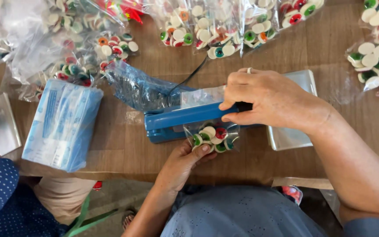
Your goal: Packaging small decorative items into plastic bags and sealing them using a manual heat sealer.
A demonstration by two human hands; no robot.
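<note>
Blue plastic fills the middle of the frame: the sealer (178,120) sits on the wooden table (123,145) with its arm lying left to right, and my right hand (266,101) is curled over the arm's right end, fingers closed around it and pressing down so the bar clamps shut. There is a pale ring on one finger of that hand.

Under the bar, just below centre, the small clear bag (212,137) of round candies hangs toward me. Its open top goes through under the arm and shows on the far side, which is why the filled part stays on my side of the bar. My left hand (185,162) comes up from the bottom of the frame and pinches the bag's lower left corner, thumb on top and fingers closed beneath, keeping the film flat and the candies clear of the seam line.

A black cord (189,78) runs from the sealer toward the upper middle. A crumpled blue bag (137,87) lies just left of the sealer, and a pack of flat bags (62,125) sits at the left, within my reach. Filled candy bags (207,26) are piled along the top edge and at the upper right, out of the working space. A metal tray (292,136) lies partly under my right wrist. Another person in dotted blue cloth (1,193) sits at the lower left.
</note>
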